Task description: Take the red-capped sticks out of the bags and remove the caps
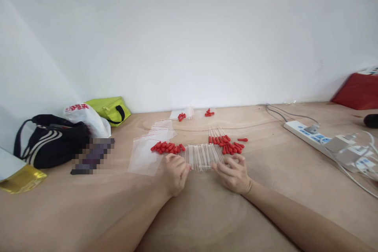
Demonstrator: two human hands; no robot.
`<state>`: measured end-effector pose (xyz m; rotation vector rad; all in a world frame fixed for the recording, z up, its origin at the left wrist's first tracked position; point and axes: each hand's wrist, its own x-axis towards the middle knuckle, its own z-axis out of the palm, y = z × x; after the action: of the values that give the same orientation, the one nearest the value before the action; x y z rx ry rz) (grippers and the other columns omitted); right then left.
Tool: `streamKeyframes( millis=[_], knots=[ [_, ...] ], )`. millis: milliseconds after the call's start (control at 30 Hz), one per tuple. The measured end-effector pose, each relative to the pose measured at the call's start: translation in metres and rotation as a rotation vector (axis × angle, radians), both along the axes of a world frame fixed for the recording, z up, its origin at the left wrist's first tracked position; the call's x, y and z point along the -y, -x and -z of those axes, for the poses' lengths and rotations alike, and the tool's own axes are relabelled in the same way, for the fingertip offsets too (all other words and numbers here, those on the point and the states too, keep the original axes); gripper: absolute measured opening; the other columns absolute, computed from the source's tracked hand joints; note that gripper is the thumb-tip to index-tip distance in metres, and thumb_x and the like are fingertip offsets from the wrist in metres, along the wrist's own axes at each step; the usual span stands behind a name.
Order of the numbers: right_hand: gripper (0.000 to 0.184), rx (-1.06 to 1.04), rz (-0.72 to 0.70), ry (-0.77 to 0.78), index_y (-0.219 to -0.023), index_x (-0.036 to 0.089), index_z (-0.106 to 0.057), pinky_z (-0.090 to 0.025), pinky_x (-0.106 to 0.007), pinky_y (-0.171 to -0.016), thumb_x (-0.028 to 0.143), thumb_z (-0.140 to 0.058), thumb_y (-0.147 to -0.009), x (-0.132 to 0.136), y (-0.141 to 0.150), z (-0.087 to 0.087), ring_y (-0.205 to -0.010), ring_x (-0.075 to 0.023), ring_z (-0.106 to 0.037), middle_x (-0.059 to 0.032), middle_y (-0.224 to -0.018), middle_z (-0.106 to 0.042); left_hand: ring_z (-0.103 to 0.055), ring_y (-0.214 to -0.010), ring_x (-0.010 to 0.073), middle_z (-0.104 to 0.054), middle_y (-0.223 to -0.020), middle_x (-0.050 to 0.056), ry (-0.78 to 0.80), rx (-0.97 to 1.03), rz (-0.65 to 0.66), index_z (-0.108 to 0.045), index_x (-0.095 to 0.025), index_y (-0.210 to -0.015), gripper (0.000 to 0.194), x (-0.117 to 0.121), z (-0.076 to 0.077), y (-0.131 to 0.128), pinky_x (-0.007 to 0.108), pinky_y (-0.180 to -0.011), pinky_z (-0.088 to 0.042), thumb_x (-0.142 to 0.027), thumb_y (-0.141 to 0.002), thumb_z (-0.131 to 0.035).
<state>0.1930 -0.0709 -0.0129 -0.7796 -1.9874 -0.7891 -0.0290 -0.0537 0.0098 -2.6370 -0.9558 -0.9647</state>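
Note:
A row of clear glass dropper tubes [202, 155] lies side by side on the table between my hands. My left hand [177, 173] is closed at the left end of the row, its fingertips against the near ends of the tubes; what they grip is hidden. At the other end, my right hand [233, 173] has its fingers curled and pinched on the end of a glass tube [204, 166] lying crosswise. Red rubber bulbs [167, 147] are heaped beyond my left hand. Beyond my right hand lie droppers with red bulbs fitted [218, 139] and a pile of red bulbs [233, 148].
Clear zip bags [144, 157] lie left of the bulbs; two bags with red pieces [181, 117] are by the wall. A black bag [53, 141], a yellow-green pouch [110, 109] and a white plastic bag [88, 120] stand left. A power strip [307, 134] with cables lies right.

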Motion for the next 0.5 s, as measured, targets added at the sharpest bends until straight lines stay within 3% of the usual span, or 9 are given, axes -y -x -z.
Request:
streamKeyframes(
  millis=[133, 300, 500],
  knots=[
    [0.013, -0.127, 0.133, 0.125, -0.084, 0.022, -0.063, -0.023, -0.032, -0.072, 0.020, -0.050, -0.082, -0.004, -0.010, -0.001, -0.061, -0.0091, -0.045, 0.0043, -0.060, -0.059, -0.046, -0.060, 0.0128, -0.047, -0.058, -0.001, -0.040, 0.122, -0.219, -0.047, -0.017, -0.061, 0.032, -0.012, 0.003, 0.023, 0.035, -0.070, -0.034, -0.017, -0.087, -0.030],
    [0.015, -0.299, 0.172, 0.319, -0.079, 0.021, -0.065, -0.023, -0.030, -0.070, 0.027, -0.051, -0.081, -0.013, -0.001, 0.000, -0.061, -0.0101, -0.047, 0.0033, -0.054, -0.056, -0.051, -0.083, 0.0178, -0.050, -0.086, 0.007, -0.043, 0.343, -0.418, -0.054, -0.016, -0.097, 0.026, -0.035, 0.009, 0.035, 0.034, -0.074, -0.043, -0.023, -0.087, -0.031],
    [0.018, -0.380, 0.216, 0.428, -0.066, 0.020, -0.062, -0.020, -0.031, -0.068, 0.026, -0.051, -0.080, -0.025, 0.025, -0.006, -0.061, -0.0107, -0.047, 0.0028, -0.055, -0.060, -0.054, -0.072, 0.0166, -0.053, -0.082, 0.006, -0.056, 0.489, -0.505, -0.051, -0.015, -0.095, 0.019, -0.057, 0.012, 0.042, 0.031, -0.066, -0.047, -0.022, -0.080, -0.043]
  ],
)
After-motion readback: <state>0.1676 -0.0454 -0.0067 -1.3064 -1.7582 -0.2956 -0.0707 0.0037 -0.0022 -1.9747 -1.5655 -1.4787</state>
